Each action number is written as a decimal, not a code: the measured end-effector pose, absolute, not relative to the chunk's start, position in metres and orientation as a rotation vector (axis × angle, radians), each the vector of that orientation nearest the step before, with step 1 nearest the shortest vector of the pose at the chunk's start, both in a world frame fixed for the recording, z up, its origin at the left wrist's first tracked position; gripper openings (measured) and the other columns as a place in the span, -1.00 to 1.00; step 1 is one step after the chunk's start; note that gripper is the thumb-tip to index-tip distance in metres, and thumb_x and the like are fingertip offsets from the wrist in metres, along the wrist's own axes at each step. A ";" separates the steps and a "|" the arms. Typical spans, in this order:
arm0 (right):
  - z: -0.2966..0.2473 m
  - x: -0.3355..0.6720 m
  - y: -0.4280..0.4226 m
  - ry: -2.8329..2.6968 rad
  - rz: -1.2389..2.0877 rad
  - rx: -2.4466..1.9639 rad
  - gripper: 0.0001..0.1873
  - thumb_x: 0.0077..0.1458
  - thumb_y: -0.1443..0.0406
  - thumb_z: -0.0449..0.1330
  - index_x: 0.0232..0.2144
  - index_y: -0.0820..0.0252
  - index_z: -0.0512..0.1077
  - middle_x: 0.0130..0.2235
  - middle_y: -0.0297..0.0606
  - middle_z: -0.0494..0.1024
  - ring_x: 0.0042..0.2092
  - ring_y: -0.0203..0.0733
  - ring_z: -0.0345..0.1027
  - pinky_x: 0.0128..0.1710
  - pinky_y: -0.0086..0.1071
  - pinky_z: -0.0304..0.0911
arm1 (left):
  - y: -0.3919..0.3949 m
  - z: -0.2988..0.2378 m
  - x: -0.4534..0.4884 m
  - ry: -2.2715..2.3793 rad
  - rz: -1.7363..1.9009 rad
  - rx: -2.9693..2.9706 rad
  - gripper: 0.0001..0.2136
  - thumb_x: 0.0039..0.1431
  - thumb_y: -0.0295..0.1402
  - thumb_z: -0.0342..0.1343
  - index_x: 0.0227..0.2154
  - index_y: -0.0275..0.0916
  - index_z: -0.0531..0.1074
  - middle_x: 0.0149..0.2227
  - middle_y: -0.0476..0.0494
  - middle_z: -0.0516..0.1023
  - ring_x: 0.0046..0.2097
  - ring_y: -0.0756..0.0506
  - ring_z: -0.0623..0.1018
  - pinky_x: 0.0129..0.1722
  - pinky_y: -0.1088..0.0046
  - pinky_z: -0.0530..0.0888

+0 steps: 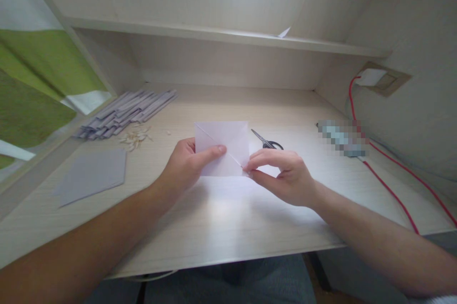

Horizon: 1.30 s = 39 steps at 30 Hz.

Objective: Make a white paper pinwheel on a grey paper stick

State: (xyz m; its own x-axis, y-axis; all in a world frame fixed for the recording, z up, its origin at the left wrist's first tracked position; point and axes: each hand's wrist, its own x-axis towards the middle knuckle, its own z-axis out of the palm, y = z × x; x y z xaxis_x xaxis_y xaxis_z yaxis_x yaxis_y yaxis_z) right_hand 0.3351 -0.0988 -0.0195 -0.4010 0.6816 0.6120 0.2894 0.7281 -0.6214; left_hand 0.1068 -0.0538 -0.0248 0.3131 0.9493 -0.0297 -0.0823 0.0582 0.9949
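My desk (221, 232) fills most of the frame, pale and wood-grained, with a shelf (228, 37) running across above it. A green and white curtain (39, 70) hangs at upper left, and my lap (228, 285) shows at bottom centre in blue cloth. A red cord (392, 204) runs down the right side, partly along the desk.

Folded strips (132, 108) lie heaped at left of the frame, above a small stack of flat sheets (94, 175). Near the centre is the paper (235, 137), up in my two hands, a thin line crossing it from upper left to lower right. My left hand (191, 158) pinches its left side, thumb pressed on the face, fingers behind. My right hand (282, 170) has thumb and forefinger pressed together, pinching the paper at its lower right corner, where that line ends; the bit between the tips is too small to tell.

A pixelated slab (339, 139) lies at right. Scissors (267, 142) rest just beyond my right hand, blades toward upper left. A white plug (371, 76) sits at upper right, and pale slivers (134, 137) lie scattered beside the strips.
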 end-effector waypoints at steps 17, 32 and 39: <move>-0.020 0.337 -0.099 -1.825 0.854 -0.867 -0.89 0.17 0.42 0.32 -0.26 0.21 0.65 -0.29 -0.20 0.69 -0.27 -0.21 0.56 -0.27 -0.35 0.47 | -0.057 -0.023 0.109 0.938 1.003 1.268 -0.73 -0.01 -0.24 0.41 -0.28 -0.30 0.63 -0.29 -0.16 0.69 -0.27 -0.18 0.63 -0.28 0.37 0.51; -0.022 0.337 -0.100 -1.767 0.944 -0.882 -0.91 0.22 0.34 0.32 -0.22 0.20 0.64 -0.29 -0.23 0.68 -0.25 -0.23 0.57 -0.26 -0.38 0.46 | -0.059 -0.018 0.110 1.007 0.980 1.355 -0.73 0.06 -0.20 0.36 -0.29 -0.31 0.60 -0.30 -0.14 0.68 -0.32 -0.13 0.60 -0.34 0.43 0.48; -0.024 0.338 -0.098 -1.806 0.959 -0.941 -0.90 0.21 0.31 0.33 -0.25 0.22 0.64 -0.30 -0.21 0.68 -0.27 -0.23 0.54 -0.28 -0.38 0.45 | -0.059 -0.017 0.111 1.008 0.957 1.346 -0.73 0.05 -0.21 0.36 -0.26 -0.31 0.61 -0.24 -0.18 0.71 -0.26 -0.17 0.63 -0.27 0.39 0.52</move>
